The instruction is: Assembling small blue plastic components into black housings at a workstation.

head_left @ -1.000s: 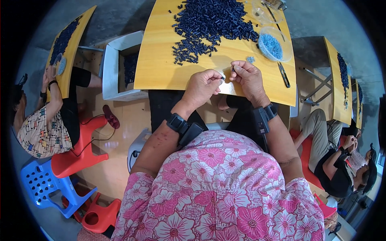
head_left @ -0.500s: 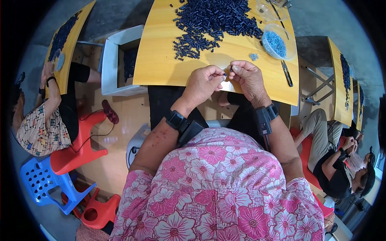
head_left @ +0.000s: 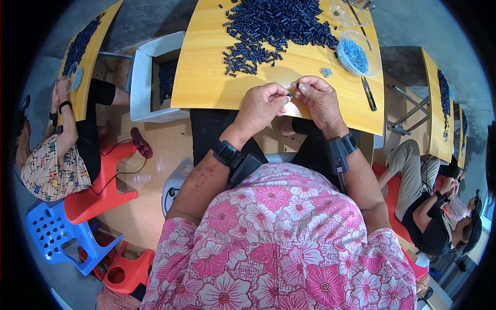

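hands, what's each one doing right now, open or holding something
Left hand: closed, pinching a small dark piece.
Right hand: closed, pinching another dark piece.

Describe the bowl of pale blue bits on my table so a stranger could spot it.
Find the yellow table at top centre, then its big heap of dark pieces. At the heap's right edge sits a round clear bowl. Its pale blue bits set it apart from the heap and the slim black tool below it.
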